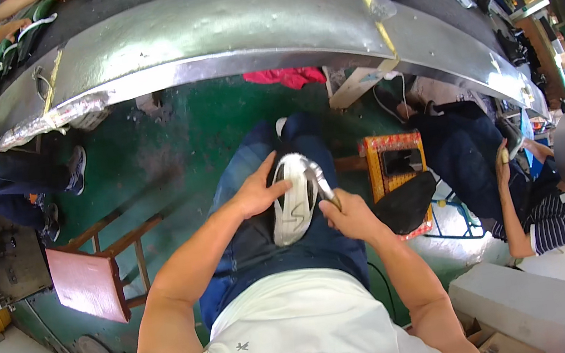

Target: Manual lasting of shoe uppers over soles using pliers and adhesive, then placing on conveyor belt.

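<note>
On my lap lies a shoe with a pale sole facing up, marked by a dark curved line, and black edging. My left hand grips its left side, thumb lying over the pale surface and fingers toward the far end. In my right hand is a hammer, held by its handle. The metal head meets or hovers just over the shoe's right edge; I cannot tell which. Part of the shoe's upper is hidden underneath.
A metal-edged conveyor bench with dark shoes crosses ahead. A wooden stool stands left. At right are a patterned seat with dark items and a seated co-worker. Another person stands at far left beside green shoes.
</note>
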{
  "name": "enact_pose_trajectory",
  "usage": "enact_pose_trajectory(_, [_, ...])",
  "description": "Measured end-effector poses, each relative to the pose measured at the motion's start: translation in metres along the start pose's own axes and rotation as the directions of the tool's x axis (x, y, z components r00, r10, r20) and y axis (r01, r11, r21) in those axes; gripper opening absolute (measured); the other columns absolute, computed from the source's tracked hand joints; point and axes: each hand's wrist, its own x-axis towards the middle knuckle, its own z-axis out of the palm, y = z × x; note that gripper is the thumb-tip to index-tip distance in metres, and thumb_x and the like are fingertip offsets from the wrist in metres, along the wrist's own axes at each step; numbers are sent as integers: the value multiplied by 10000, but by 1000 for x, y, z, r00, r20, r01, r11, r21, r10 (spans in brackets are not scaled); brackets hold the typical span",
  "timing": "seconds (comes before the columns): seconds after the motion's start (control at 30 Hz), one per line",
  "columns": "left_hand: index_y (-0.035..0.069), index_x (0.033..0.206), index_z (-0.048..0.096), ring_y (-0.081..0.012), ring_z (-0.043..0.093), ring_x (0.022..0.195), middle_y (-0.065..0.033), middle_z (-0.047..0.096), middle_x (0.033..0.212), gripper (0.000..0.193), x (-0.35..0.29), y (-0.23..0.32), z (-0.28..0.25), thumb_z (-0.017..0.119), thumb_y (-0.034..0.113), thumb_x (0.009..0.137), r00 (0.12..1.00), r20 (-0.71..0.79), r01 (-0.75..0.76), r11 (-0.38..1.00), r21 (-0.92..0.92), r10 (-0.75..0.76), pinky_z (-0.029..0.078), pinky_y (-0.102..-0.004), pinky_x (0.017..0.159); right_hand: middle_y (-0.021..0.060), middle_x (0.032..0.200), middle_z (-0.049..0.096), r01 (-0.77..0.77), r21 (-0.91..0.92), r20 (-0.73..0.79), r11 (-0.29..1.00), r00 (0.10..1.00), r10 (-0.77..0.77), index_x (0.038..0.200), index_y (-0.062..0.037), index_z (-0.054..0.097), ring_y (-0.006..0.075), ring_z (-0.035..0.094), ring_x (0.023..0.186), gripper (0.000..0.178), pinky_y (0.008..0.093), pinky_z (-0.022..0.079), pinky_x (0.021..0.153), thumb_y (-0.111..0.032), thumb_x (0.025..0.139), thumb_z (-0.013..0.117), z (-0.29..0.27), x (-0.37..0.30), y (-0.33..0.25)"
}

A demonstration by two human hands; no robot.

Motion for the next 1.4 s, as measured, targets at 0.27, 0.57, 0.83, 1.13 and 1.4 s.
enact_pose_trajectory(0.27, [-24, 1574, 299, -312, 564, 1319, -267, 526, 1469, 729, -33, -35, 45, 517, 39, 881, 978, -205, -12, 983, -185, -27, 421, -334, 1103, 223, 927, 715, -106, 81, -133, 991, 984, 116, 1018, 68, 611, 340, 720, 903, 510, 414, 553, 819, -349, 804, 811, 47, 23, 46])
enact_pose_trajectory(0.57, [166, 1663, 41, -190, 391, 1445, -107, 304, 1651, 1090, -51, -7, 12, 542, -131, 742, 903, 415, 312, 832, -459, -110, 307, -322, 1171, 211, 873, 708, -204, 88, -16, 975, 978, 206, 1056, 86, 574, 249, 730, 758, 388, 390, 568, 717, -158, 801, 735, 13, 10, 37])
enact_pose_trajectory(0.83, [-50, 1608, 23, -306, 352, 1481, -246, 332, 1603, 1177, -62, -22, 76, 838, 156, 784, 992, -76, 111, 990, 91, -104, 265, -326, 1214, 181, 972, 698, 88, -114, -30, 990, 995, -92, 1227, -45, 594, 377, 693, 872, 307, 448, 538, 801, -184, 956, 630, -3, -59, 54])
enact_pose_trajectory(1.13, [-115, 1577, 46, -344, 326, 1492, -297, 302, 1592, 1144, -69, -11, 90, 828, 184, 799, 988, -104, 125, 983, 136, -111, 255, -330, 1223, 200, 1050, 700, 497, -507, 171, 704, 859, -483, 1286, 36, 557, 430, 666, 983, 425, 486, 530, 878, -110, 894, 632, -22, -52, 45])
enact_pose_trajectory(1.4, [-56, 1598, 115, -310, 301, 1506, -221, 274, 1630, 872, -75, -47, 95, 581, 357, 987, 988, -35, 77, 676, -733, -151, 252, -368, 1232, 247, 908, 696, 399, -681, 565, 614, 820, 94, 961, 40, 633, 439, 675, 893, 272, 520, 532, 839, -227, 911, 656, -30, -19, -39])
